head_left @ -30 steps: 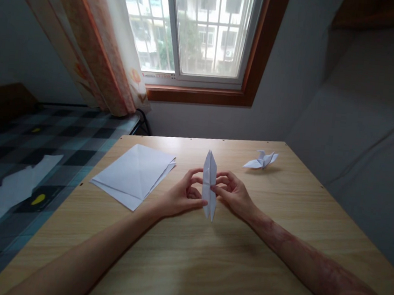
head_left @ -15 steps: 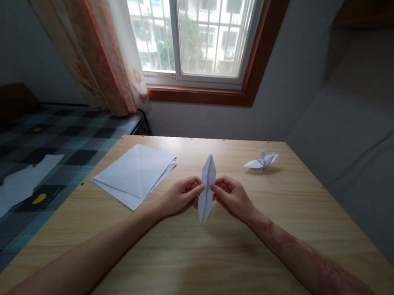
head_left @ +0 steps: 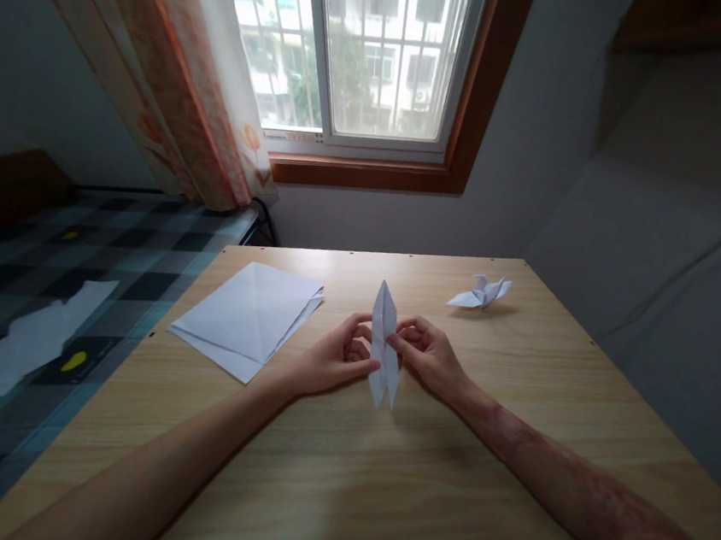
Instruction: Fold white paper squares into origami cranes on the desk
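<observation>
A narrow folded white paper [head_left: 384, 320] stands between my hands above the wooden table, its single point away from me and two split legs toward me. My left hand [head_left: 344, 354] is closed on its left side, the thumb lying low near the left leg and the fingers curled behind. On the right edge, about mid-height, my right hand [head_left: 427, 354] pinches the paper between thumb and fingers. The fingertips behind the paper are partly hidden. A finished paper crane [head_left: 482, 294] rests on the table farther back, to the right.
Several white paper sheets [head_left: 246, 310], the top one creased, lie stacked on the table [head_left: 324, 490] at left. More paper pieces [head_left: 23, 346] lie on a checked bed [head_left: 145, 239] beyond the left edge. A window [head_left: 383, 58] and curtain [head_left: 181, 71] are behind.
The two lower legs of the folded paper have spread apart and the paper has tilted slightly. My left thumb has slid down toward the left leg; my right hand has hardly moved.
</observation>
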Demonstrator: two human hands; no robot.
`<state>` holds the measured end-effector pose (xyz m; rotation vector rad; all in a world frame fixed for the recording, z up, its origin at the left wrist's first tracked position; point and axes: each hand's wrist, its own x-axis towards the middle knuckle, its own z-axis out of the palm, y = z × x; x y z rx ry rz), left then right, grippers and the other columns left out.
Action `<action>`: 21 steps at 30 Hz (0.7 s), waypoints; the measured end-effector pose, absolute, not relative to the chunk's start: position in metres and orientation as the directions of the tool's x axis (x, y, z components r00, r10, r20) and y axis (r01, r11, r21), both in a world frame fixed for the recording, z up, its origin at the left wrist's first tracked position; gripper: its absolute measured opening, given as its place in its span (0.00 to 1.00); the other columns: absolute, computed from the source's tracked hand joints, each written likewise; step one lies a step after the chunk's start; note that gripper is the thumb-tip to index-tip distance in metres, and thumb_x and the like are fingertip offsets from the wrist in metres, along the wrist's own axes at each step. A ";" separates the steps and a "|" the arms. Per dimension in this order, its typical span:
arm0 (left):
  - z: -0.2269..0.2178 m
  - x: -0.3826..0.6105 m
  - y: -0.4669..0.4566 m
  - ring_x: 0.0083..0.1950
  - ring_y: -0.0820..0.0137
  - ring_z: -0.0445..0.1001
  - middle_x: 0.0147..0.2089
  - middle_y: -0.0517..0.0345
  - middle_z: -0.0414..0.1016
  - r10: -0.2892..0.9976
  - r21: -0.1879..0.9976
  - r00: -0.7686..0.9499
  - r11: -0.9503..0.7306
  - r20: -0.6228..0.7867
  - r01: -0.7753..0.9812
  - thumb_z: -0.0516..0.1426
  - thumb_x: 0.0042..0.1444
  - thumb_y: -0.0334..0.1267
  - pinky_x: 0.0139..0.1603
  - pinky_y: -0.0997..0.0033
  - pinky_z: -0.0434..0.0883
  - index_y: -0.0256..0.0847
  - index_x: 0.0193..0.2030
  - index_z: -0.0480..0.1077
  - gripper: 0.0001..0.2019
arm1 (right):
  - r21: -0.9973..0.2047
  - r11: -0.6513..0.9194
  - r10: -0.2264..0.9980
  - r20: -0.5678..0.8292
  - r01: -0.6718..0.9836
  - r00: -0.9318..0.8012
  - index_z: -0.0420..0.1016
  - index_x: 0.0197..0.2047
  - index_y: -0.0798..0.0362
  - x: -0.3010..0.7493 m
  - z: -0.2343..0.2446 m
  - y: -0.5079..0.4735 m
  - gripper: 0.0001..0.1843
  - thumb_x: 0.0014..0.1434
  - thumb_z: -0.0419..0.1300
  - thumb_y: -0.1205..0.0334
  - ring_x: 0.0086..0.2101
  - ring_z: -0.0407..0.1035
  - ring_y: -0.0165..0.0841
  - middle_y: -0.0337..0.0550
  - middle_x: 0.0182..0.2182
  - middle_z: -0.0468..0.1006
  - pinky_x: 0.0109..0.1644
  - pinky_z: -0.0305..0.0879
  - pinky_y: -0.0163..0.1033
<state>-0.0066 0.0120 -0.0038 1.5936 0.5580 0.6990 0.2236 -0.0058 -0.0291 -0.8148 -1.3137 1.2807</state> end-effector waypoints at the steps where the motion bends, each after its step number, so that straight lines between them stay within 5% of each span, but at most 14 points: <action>1: -0.004 -0.007 0.012 0.38 0.73 0.79 0.55 0.49 0.78 0.727 0.989 0.675 -0.143 0.126 -0.030 0.69 0.67 0.44 0.34 0.77 0.69 0.43 0.69 0.62 0.30 | -0.961 0.185 0.959 0.223 -0.206 -0.175 0.78 0.44 0.50 0.224 -0.029 -0.005 0.19 0.63 0.76 0.46 0.27 0.77 0.31 0.36 0.29 0.83 0.31 0.72 0.35; 8: 0.001 -0.005 0.009 0.30 0.75 0.70 0.31 0.64 0.74 0.775 0.994 0.629 -0.105 0.055 0.042 0.66 0.68 0.51 0.29 0.78 0.58 0.40 0.49 0.67 0.18 | -0.968 0.157 0.963 0.194 -0.196 -0.188 0.76 0.45 0.48 0.222 -0.028 -0.006 0.22 0.61 0.77 0.45 0.28 0.79 0.33 0.37 0.30 0.86 0.33 0.75 0.37; 17: 0.002 -0.005 0.010 0.27 0.75 0.66 0.27 0.66 0.72 0.794 0.993 0.607 -0.083 0.016 0.082 0.69 0.63 0.55 0.28 0.76 0.56 0.39 0.43 0.71 0.21 | -0.980 0.153 0.947 0.182 -0.124 -0.266 0.76 0.46 0.49 0.222 -0.023 -0.010 0.21 0.62 0.76 0.45 0.30 0.81 0.34 0.39 0.31 0.87 0.36 0.76 0.37; 21: -0.001 -0.004 0.013 0.33 0.71 0.74 0.33 0.58 0.79 0.821 0.991 0.568 -0.114 0.054 0.071 0.69 0.63 0.55 0.31 0.75 0.64 0.37 0.42 0.76 0.20 | -0.979 0.165 0.941 0.193 -0.120 -0.278 0.76 0.48 0.50 0.223 -0.025 -0.009 0.21 0.65 0.74 0.45 0.31 0.81 0.35 0.40 0.33 0.88 0.37 0.76 0.38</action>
